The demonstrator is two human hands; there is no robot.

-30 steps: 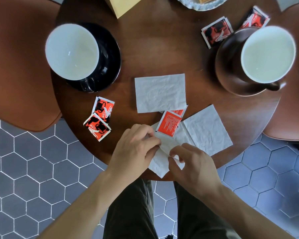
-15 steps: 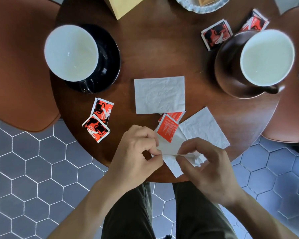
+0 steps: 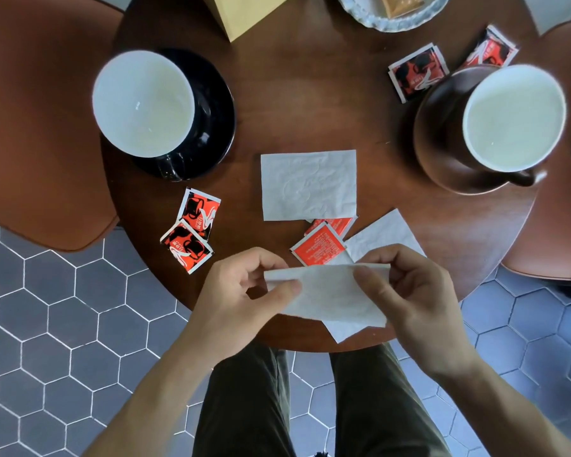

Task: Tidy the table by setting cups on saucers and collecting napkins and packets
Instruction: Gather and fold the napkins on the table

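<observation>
I hold one white napkin point(image 3: 327, 293) lifted above the near edge of the tabletop point(image 3: 310, 103), my left hand point(image 3: 241, 301) pinching its left corner and my right hand point(image 3: 409, 291) pinching its right end. Just beyond the napkin lie two red packets point(image 3: 320, 245) and a second napkin point(image 3: 384, 235), with a third flat napkin point(image 3: 309, 185) farther in. Left of the held napkin sit two more packets point(image 3: 192, 230).

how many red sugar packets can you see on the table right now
6: two overlapping below the black saucer, two above the brown saucer, two below the flat napkin. More could hide under napkins.
</observation>
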